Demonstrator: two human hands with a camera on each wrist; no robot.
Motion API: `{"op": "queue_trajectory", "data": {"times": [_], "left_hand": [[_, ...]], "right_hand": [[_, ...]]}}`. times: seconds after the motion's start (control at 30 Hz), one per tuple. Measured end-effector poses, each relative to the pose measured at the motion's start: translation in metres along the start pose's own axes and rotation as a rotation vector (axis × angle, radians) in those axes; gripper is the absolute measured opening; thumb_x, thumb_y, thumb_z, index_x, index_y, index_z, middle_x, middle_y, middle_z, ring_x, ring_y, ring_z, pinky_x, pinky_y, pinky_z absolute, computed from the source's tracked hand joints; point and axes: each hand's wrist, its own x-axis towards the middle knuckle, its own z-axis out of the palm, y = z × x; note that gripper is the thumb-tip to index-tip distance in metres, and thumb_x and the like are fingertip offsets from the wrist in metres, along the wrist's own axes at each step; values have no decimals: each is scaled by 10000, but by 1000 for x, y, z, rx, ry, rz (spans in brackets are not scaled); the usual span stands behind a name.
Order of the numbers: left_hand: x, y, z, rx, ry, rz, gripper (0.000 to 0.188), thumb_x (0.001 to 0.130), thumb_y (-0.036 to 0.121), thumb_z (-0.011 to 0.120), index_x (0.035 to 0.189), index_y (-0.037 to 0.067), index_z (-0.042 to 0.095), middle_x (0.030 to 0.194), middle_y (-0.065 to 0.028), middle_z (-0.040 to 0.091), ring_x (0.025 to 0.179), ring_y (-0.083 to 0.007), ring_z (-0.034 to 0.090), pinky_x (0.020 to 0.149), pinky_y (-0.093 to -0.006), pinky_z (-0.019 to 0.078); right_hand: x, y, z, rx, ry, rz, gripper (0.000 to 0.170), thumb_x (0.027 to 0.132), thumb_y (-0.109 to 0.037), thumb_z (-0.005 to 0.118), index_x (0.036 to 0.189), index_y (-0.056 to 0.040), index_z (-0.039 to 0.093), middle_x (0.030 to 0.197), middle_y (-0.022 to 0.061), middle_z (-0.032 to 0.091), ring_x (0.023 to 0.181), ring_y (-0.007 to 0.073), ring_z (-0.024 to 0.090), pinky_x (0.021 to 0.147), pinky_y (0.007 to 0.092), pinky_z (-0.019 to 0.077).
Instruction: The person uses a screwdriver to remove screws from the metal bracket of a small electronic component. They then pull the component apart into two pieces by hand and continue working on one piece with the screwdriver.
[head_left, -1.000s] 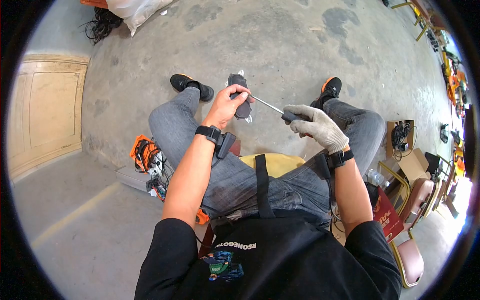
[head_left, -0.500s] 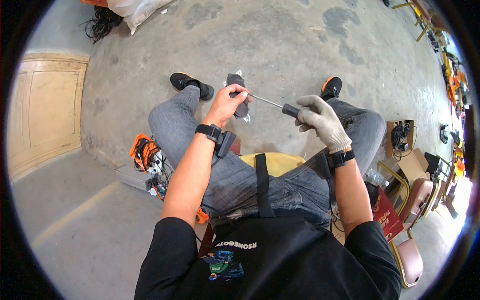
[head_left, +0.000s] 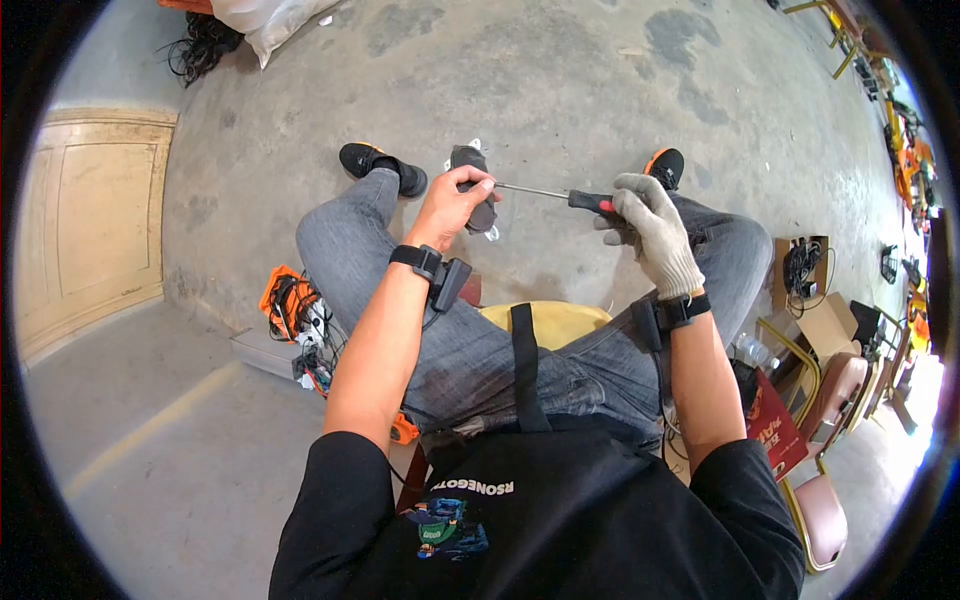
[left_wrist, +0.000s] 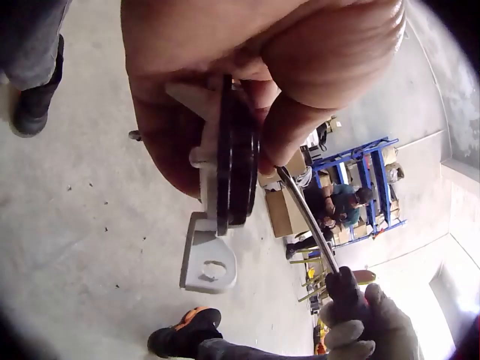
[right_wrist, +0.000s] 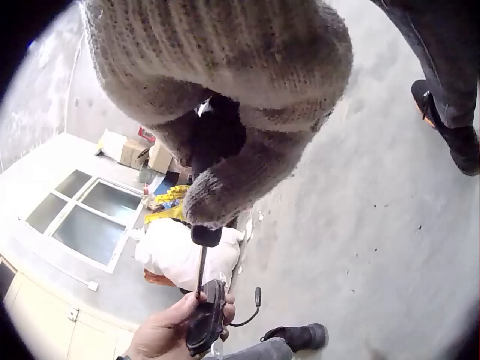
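The bare left hand (head_left: 452, 208) grips a dark oval part (head_left: 470, 160) with white metal tabs, thumb and fingers around its middle. In the left wrist view a white bracket with a hole (left_wrist: 209, 264) sticks out below the black part (left_wrist: 241, 165). A screwdriver shaft (head_left: 535, 190) runs level from the left fingertips to a black and red handle (head_left: 590, 202). The gloved right hand (head_left: 655, 235) holds the handle's end. In the right wrist view the glove (right_wrist: 225, 82) wraps the dark handle, and the shaft (right_wrist: 201, 270) reaches the part. Whether the tip sits in a screw cannot be told.
Both knees are spread around the work, above a yellow seat (head_left: 555, 325). An orange bag with cables (head_left: 288, 305) lies left of the legs; a cardboard box (head_left: 822, 335), chairs (head_left: 825, 510) and a red box (head_left: 775, 430) stand at the right.
The right hand has risen slightly and shifted right, swinging the screwdriver handle up so that the shaft lies more level. The part in the left hand has moved a little left.
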Motion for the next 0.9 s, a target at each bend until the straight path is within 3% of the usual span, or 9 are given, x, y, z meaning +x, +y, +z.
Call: {"op": "queue_trajectory", "data": {"times": [0.2, 0.27, 0.4, 0.47, 0.73, 0.83, 0.9], "left_hand": [[0, 1, 1, -8, 8, -31, 112, 984, 129, 638, 1047, 40, 664, 969, -93, 731, 907, -147, 681, 803, -290, 532], [0, 0, 1, -11, 14, -31, 107, 985, 122, 635, 1049, 41, 664, 968, -93, 731, 911, -149, 685, 800, -289, 535], [-1, 1, 1, -35, 22, -50, 96, 988, 104, 624, 1048, 39, 662, 970, -79, 720, 928, -157, 694, 806, -291, 540], [-2, 3, 3, -36, 22, -44, 96, 989, 105, 625, 1046, 37, 660, 970, -70, 710, 926, -159, 697, 808, -293, 541], [-2, 1, 4, -50, 8, -2, 103, 992, 120, 628, 1042, 34, 652, 973, -43, 677, 935, -169, 705, 814, -298, 547], [-2, 5, 5, -62, 13, -7, 112, 996, 119, 620, 1069, 43, 657, 987, -51, 674, 938, -173, 707, 802, -301, 552], [-3, 8, 6, -96, -8, -24, 202, 1005, 95, 585, 1193, 50, 645, 1053, -65, 661, 938, -190, 711, 793, -307, 561]], "right_hand": [[-5, -5, 4, -159, 22, -82, 504, 926, -159, 621, 1358, 35, 451, 992, 113, 645, 814, 155, 653, 683, 269, 543], [-6, -5, 3, -289, -22, -113, 449, 910, -139, 605, 1327, -13, 495, 930, 88, 639, 682, 114, 603, 605, 223, 476], [-5, -5, 3, -288, -11, -139, 445, 903, -136, 607, 1321, -22, 505, 873, 68, 637, 669, 102, 591, 598, 219, 465], [-6, -11, 4, -285, 44, -84, 452, 903, -137, 634, 1303, 23, 496, 894, 76, 630, 762, 126, 622, 646, 263, 524], [-7, -12, 6, -276, 48, -97, 425, 894, -138, 659, 1265, 27, 532, 880, 76, 635, 744, 120, 617, 641, 267, 522], [-8, -15, 6, -276, 50, -60, 404, 894, -135, 662, 1246, 27, 550, 867, 73, 636, 738, 118, 614, 642, 266, 519], [-7, -14, 6, -258, 59, -43, 390, 895, -133, 661, 1236, 26, 559, 860, 71, 636, 735, 118, 613, 641, 265, 516]]}}
